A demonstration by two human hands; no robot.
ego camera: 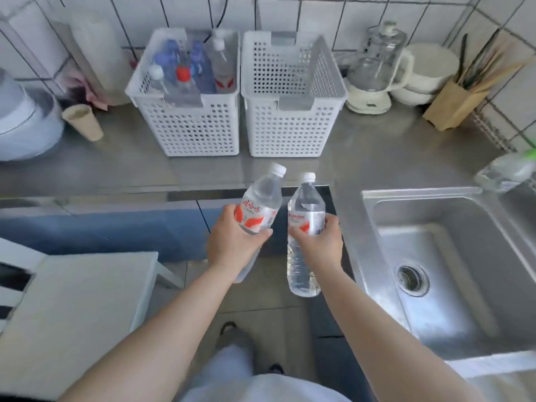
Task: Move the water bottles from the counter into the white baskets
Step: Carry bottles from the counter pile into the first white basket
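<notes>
We see steel bench [377, 158] along tiled wall. Two white baskets on it, side by side, touching: left basket [188, 123] holds several bottles upright, right basket [293, 123] shows none. Left of baskets: paper cup [82, 121] lying tilted, white appliance [26, 123] at edge. Right of baskets: glass jug on white base [374, 74], stacked white bowls [423, 74], wooden utensil holder [455, 103]. One bottle on its side [507, 172] at far right, behind sink [452, 256] set into bench.
</notes>
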